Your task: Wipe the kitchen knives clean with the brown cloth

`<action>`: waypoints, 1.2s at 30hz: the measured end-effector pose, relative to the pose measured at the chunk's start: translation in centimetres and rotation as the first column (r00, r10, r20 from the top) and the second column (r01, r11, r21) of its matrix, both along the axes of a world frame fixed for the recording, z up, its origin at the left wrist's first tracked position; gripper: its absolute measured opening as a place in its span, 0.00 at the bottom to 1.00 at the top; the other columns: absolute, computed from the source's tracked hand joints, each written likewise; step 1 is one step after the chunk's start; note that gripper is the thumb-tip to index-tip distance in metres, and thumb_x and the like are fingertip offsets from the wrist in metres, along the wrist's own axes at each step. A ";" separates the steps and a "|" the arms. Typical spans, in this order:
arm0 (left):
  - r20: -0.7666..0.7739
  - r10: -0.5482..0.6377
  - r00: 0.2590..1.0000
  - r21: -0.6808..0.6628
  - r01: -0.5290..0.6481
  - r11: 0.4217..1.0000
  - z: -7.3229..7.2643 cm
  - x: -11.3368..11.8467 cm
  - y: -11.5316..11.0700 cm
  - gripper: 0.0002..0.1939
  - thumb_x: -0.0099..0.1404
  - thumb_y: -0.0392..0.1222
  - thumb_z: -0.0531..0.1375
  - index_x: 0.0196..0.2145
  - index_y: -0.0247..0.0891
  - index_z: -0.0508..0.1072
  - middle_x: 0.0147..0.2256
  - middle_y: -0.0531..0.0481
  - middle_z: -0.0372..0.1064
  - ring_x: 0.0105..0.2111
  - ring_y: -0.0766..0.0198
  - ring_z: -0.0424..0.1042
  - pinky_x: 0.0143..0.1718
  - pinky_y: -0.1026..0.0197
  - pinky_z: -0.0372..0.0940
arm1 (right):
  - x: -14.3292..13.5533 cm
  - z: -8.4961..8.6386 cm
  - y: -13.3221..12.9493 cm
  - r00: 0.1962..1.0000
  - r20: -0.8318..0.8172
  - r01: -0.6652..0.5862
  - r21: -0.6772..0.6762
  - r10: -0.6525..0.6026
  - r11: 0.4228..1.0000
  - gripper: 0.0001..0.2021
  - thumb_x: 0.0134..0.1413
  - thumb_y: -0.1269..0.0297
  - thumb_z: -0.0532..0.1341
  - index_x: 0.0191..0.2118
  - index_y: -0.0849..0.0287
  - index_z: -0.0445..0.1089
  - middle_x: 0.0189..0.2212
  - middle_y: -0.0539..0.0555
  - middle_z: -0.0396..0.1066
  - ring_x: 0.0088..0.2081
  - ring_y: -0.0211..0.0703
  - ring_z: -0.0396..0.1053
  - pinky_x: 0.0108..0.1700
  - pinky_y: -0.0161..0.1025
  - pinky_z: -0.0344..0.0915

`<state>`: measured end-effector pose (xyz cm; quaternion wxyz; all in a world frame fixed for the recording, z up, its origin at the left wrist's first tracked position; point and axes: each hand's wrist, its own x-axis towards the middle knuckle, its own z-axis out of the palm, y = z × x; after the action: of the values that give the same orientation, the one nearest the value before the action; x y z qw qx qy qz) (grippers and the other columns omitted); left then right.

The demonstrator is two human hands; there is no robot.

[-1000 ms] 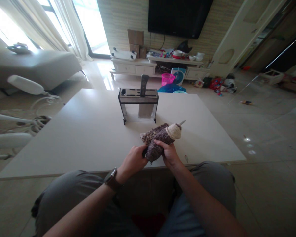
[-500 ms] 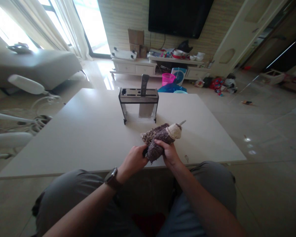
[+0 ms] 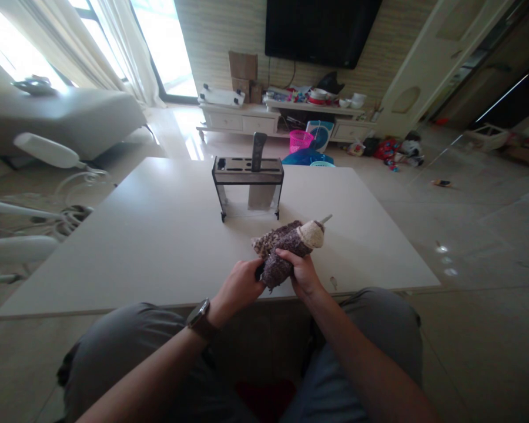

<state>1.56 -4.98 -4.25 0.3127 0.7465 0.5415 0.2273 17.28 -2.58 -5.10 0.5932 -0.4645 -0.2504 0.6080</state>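
Observation:
A brown and cream fuzzy cloth is bunched around a knife, whose narrow blade tip pokes out at the upper right. My left hand is closed on the knife's dark handle, only a bit of which shows at the cloth's lower left. Wrapped round the cloth from the right is my right hand, thumb on top. The cloth hides most of the blade. Beyond my hands a knife block with clear sides stands upright, and a broad-bladed knife with a black handle is slotted in it.
The white table ends just before my knees. Past its far edge are a pink basket and a blue plastic item. A cluttered white cabinet lines the wall, and white chair-like parts stand at the left.

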 end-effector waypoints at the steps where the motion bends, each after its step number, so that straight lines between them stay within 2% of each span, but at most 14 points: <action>1: 0.001 0.001 1.000 -0.003 -0.001 1.000 0.0 0.0 0.0 0.06 0.62 0.36 0.59 0.33 0.36 0.77 0.29 0.44 0.78 0.25 0.64 0.69 0.29 0.63 0.55 | 0.0 0.0 0.0 1.000 -0.002 0.001 -0.001 -0.001 1.000 0.17 0.32 0.68 0.76 0.34 0.58 0.78 0.35 0.51 0.82 0.39 0.48 0.78 0.47 0.45 0.73; 17: -0.015 0.004 1.000 -0.012 -0.005 1.000 0.2 0.0 -0.1 0.07 0.62 0.36 0.59 0.35 0.36 0.77 0.31 0.43 0.79 0.28 0.61 0.72 0.30 0.63 0.57 | 0.0 -0.1 0.0 1.000 -0.002 0.009 -0.011 -0.009 1.000 0.16 0.31 0.67 0.76 0.32 0.58 0.78 0.35 0.51 0.82 0.40 0.48 0.78 0.47 0.45 0.73; 36: -0.023 0.014 1.000 -0.020 -0.015 1.000 0.2 0.0 -0.1 0.06 0.62 0.35 0.59 0.35 0.37 0.77 0.30 0.44 0.78 0.25 0.63 0.69 0.29 0.62 0.55 | 0.0 -0.1 0.0 1.000 0.000 0.002 -0.014 -0.002 1.000 0.16 0.32 0.67 0.76 0.33 0.59 0.78 0.35 0.52 0.82 0.40 0.49 0.78 0.48 0.46 0.73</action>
<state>1.58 -5.06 -4.09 0.3126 0.7419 0.5527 0.2157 17.24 -2.60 -5.22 0.5904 -0.4690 -0.2458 0.6091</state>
